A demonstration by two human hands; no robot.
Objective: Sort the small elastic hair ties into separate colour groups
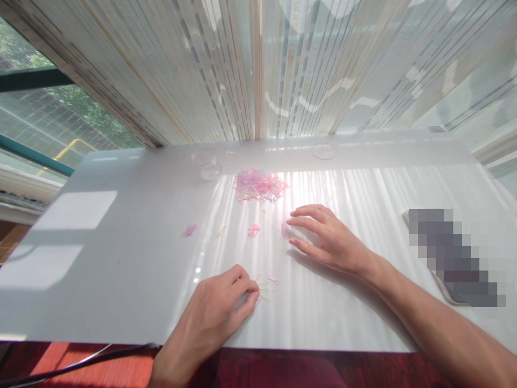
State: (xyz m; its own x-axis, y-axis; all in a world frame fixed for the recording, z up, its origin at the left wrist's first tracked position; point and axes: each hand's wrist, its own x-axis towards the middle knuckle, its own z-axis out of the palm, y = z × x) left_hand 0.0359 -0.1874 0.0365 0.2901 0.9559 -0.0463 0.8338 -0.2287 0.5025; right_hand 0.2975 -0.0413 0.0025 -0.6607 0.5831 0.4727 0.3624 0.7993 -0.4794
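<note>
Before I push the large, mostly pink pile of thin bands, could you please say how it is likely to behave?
The pile of thin bands would probably flop and deform, being loosely heaped. It is likely light, since its strands look slender. Their overlap suggests some may drag others along.

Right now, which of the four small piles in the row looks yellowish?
The second pile from the left looks pale yellow; the leftmost pile is purple, the third pile pink, and the rightmost pile, by the right hand, pinkish.
</note>
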